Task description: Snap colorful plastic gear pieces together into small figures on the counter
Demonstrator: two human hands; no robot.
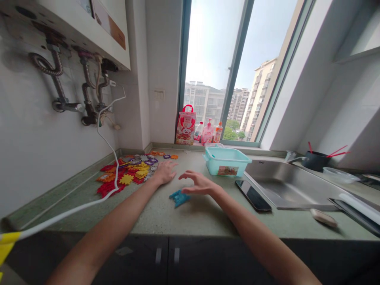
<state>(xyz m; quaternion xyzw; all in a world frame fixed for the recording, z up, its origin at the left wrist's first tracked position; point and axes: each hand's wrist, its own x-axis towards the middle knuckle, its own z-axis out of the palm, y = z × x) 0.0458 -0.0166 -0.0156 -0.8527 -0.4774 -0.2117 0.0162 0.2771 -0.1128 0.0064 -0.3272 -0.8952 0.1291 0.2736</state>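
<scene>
My left hand [164, 172] lies over the counter with its fingers stretched out, at the right edge of a pile of flat plastic gear-shaped pieces [126, 179] in red, yellow, orange, purple and grey. Just above a small blue plastic piece [179, 198] is my right hand [199, 183]. Its fingers are spread and curved, with nothing seen between them. I cannot tell whether the thumb touches the blue piece.
A turquoise plastic tub [227, 162] stands right of my hands, beside a black phone [253, 195] and the steel sink [285, 186]. A white cable [89, 206] crosses the left side over the pile. Bottles [208, 133] and a red-handled bag [186, 128] stand by the window.
</scene>
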